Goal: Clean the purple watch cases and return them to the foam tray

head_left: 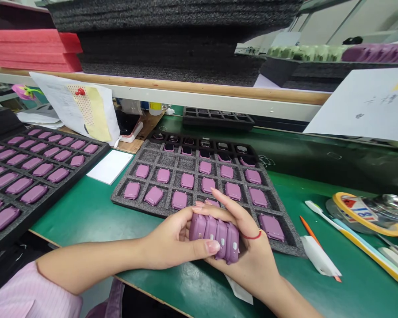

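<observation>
My left hand [167,242] is closed on a row of several purple watch cases [226,236], its thumb pressed across their side faces. On the other side my right hand [254,251] cups the same cases, palm underneath, with one finger stretched out to the left. The cases stand side by side against each other, and small oval buttons show on their sides. Behind both hands lies a black foam tray [151,160] with purple watch cases in many of its compartments. My hands cover part of its near edge.
A second foam tray [101,154] of purple cases sits at left, a white pad [110,166] between the trays. At right lie a toothbrush [321,214], an orange stick [308,227] and a glass jar [351,216]. A shelf [192,92] with foam stacks crosses overhead.
</observation>
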Motion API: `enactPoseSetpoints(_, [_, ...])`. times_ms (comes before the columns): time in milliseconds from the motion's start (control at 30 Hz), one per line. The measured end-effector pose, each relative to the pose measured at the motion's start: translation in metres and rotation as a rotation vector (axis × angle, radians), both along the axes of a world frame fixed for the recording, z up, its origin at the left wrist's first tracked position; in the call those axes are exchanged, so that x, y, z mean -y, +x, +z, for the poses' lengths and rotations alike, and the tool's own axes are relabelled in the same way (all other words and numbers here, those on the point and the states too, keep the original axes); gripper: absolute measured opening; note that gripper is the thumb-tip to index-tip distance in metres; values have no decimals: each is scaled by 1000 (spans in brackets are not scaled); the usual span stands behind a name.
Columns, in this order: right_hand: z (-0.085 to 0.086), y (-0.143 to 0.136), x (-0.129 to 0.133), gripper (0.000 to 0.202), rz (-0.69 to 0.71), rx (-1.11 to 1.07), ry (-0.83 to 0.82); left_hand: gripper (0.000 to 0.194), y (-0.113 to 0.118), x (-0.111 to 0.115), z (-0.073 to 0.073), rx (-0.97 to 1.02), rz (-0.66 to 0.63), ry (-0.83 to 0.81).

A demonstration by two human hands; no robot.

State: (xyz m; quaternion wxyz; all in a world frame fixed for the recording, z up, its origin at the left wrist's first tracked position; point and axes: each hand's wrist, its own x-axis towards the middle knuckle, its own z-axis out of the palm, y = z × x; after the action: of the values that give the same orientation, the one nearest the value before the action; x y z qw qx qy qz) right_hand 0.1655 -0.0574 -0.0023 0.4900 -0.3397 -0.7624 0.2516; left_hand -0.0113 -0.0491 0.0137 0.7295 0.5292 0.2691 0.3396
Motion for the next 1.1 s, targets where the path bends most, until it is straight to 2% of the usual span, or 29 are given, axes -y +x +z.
enactPoseSetpoints(133, [2,-2,0,86,11,26,4,32,1,1,1,-27,17,4])
enactPoseSetpoints(267, [2,-3,1,87,-6,36,0,33,1,0,1,-41,31,-38])
enactPoseSetpoints(367, [0,-4,2,88,-5,48,1,34,2,-1,0,-77,62,6])
enactPoseSetpoints(467, [-1,-6,3,90,-10,75,-10,22,3,-1,-2,-131,99,74])
enactPoseSetpoints(567, [0,-8,3,92,-26,101,-21,18,4,-1,-3,-129,112,69])
enactPoseSetpoints(800, [0,-8,2,92,-39,125,-20,33,5,-3,-3,-47,77,-54])
enactPoseSetpoints(900, [0,-6,0,92,-31,125,-11,33,5,-6,0,-26,31,-88])
enactPoseSetpoints(1100, [1,-2,0,96,-28,95,-57,41,4,-8,6,-50,-74,-13])
